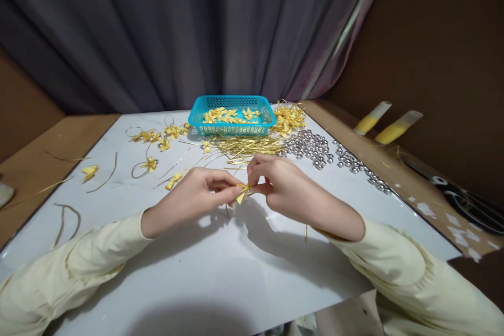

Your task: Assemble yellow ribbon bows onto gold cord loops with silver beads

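A small yellow ribbon bow [241, 196] is pinched between my two hands above the white board. My left hand [202, 189] grips its left side with thumb and fingers closed. From the other side my right hand [271, 181] meets it, thumb and forefinger pressed together at the bow's middle; what exactly they pinch is too small to make out. Just beyond my hands lies a heap of gold wire ties [252, 147]. To its right spreads a pile of small silver bells or rings [311, 147].
A blue basket [232, 130] holding yellow bows stands at the back, beside a heap of finished-looking bows [288, 117]. More bows [149, 164] lie at left. Black scissors [464, 199] and two yellow-filled tubes [399, 127] are on the brown surface at right.
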Demonstrator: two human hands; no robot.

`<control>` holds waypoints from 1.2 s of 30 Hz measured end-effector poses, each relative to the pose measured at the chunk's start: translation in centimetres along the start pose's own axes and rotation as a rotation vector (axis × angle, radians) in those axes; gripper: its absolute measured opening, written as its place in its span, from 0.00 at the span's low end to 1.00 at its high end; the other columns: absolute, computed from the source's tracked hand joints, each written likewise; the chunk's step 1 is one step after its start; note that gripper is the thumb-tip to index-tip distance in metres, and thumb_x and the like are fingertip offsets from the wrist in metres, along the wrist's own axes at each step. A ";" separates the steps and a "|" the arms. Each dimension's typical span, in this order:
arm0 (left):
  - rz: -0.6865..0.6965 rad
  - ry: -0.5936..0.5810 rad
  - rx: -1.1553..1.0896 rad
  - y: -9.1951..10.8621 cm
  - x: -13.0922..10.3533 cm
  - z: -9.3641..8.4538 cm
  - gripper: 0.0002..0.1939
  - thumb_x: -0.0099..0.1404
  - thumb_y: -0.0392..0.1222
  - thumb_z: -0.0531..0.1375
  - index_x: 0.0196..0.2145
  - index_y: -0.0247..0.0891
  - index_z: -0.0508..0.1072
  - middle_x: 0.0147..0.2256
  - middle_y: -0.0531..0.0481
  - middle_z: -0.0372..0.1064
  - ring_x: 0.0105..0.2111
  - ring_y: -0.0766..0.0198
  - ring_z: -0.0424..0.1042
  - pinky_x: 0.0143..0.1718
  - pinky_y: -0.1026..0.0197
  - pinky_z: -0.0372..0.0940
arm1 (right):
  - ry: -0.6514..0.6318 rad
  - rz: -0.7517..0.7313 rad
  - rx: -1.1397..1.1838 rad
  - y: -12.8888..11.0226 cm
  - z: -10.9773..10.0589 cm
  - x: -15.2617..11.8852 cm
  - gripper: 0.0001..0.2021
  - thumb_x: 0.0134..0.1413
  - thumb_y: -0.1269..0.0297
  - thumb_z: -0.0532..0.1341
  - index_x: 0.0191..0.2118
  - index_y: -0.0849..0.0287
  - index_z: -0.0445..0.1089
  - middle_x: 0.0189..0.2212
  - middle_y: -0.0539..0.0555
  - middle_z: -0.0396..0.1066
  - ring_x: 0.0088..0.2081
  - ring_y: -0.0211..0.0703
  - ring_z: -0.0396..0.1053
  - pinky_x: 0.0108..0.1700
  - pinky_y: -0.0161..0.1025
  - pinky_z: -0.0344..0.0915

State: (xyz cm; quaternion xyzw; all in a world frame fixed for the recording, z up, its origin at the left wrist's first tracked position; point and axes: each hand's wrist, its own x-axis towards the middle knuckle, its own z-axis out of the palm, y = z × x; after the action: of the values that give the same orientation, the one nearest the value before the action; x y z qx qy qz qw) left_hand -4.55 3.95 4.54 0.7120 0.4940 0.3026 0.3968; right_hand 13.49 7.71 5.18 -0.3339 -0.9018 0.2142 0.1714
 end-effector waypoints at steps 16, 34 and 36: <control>-0.005 0.058 -0.010 -0.4 -0.1 0.6 0.06 0.58 0.38 0.60 0.27 0.35 0.75 0.21 0.53 0.72 0.22 0.69 0.70 0.22 0.71 0.64 | -0.025 -0.019 0.032 0.6 0.0 -0.5 0.09 0.43 0.82 0.56 0.26 0.63 0.67 0.35 0.55 0.65 0.37 0.41 0.64 0.38 0.35 0.58; -0.071 -0.033 -0.021 -0.4 -0.2 0.7 0.08 0.59 0.41 0.60 0.28 0.34 0.75 0.22 0.53 0.72 0.23 0.70 0.69 0.26 0.70 0.64 | -0.119 0.265 0.288 0.7 -0.3 -1.1 0.03 0.49 0.73 0.59 0.28 0.63 0.69 0.21 0.48 0.65 0.22 0.32 0.58 0.25 0.31 0.54; -0.059 -0.021 0.005 -0.8 -0.2 0.8 0.09 0.59 0.42 0.59 0.29 0.34 0.75 0.22 0.53 0.72 0.22 0.70 0.69 0.25 0.70 0.63 | -0.110 0.277 0.289 1.0 -0.1 -1.0 0.03 0.49 0.72 0.59 0.28 0.63 0.71 0.22 0.49 0.67 0.21 0.32 0.57 0.25 0.31 0.54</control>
State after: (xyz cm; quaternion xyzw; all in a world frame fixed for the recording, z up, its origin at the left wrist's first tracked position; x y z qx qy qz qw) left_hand -4.32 3.71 3.40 0.7012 0.5113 0.2820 0.4091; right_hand 14.71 7.74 4.58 -0.4146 -0.8152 0.3806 0.1370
